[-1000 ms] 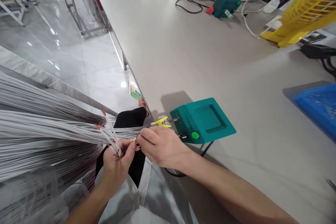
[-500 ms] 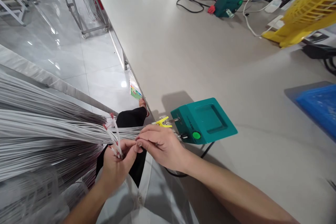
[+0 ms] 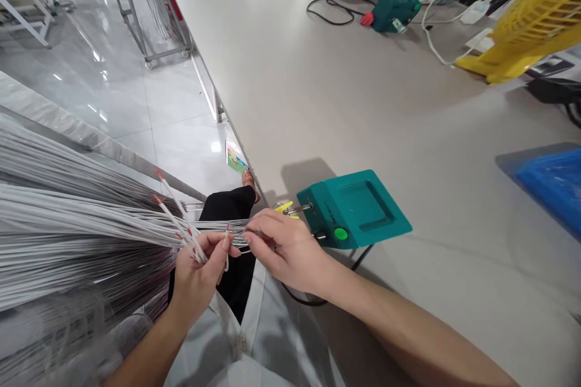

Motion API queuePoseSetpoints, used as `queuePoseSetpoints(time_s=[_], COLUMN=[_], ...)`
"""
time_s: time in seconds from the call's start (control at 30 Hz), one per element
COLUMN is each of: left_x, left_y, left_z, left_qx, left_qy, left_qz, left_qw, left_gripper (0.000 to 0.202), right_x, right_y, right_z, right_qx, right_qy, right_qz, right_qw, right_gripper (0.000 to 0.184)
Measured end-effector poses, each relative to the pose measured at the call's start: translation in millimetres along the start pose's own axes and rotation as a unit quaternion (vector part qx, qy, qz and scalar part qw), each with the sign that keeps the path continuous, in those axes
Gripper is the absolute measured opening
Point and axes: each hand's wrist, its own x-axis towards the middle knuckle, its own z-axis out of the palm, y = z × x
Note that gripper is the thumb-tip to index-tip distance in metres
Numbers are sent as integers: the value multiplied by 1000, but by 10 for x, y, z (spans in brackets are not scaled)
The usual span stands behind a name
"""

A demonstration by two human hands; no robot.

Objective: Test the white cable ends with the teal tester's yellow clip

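My left hand (image 3: 197, 272) is closed around several white wires (image 3: 181, 221) with red tips, which stick up to the left past the fingers. Between its thumb and forefinger is one more short wire end (image 3: 227, 231) with a red tip. My right hand (image 3: 285, 251) is just to the right, fingers curled and thumb close to the forefinger, at the ends of a long wire bundle (image 3: 218, 224). What those fingertips pinch is too small to make out. Behind the right hand, a yellow clip (image 3: 285, 206) sits at the metal post of a green device (image 3: 354, 208) with a green button.
Thick bundles of pale wires (image 3: 82, 211) lie at the left beside the table (image 3: 281, 72). On the table are a second green device (image 3: 394, 11), a yellow fan (image 3: 521, 24) and a blue tray (image 3: 551, 187). A black cable (image 3: 304, 301) loops below the right wrist.
My hands have moved slightly apart, the left one leftward. The held wires now lean further left, and a red-tipped wire end shows at the left fingertips.
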Motion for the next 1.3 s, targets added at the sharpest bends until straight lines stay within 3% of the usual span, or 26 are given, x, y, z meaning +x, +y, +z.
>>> queuePoseSetpoints(time_s=[0.13,0.27,0.37,0.43,0.5,0.57,0.67,0.77,0.93,1.07,1.3], left_x=[-22,-30,-2,28,61,95,140,169,181,180,179], left_y=[-12,-55,-52,-24,11,37,43,28,10,-5,-4], left_z=[22,45,85,124,166,207,264,311,369,430,522], left_qx=[34,64,44,21,4,0,5,-3,-27,-32,-23], left_qy=[-37,-54,-23,-13,-18,-37,-61,-68,-82,-79,-44], left_qz=[30,40,12,2,12,30,40,29,28,31,35], left_qw=[998,996,999,1000,1000,999,997,997,996,996,998], left_gripper=[18,18,21,19,31,43,37,36,43,43,45], right_x=[9,8,8,0,-20,-50,-91,-86,48,136,119], right_y=[47,77,30,5,18,73,188,256,231,201,223], right_z=[74,70,-106,-277,-434,-538,-586,-578,-612,-644,-633], right_qx=[65,-53,-144,-164,-228,-323,-427,-467,-444,-436,-431], right_qy=[-8,15,54,112,132,67,-45,-78,-139,-207,-183], right_qz=[-30,-122,-151,-131,-108,-98,-99,-103,-59,-44,-55], right_qw=[997,991,977,971,959,939,898,875,883,875,882], right_gripper=[14,19,18,13,13,22,27,25,19,19,23])
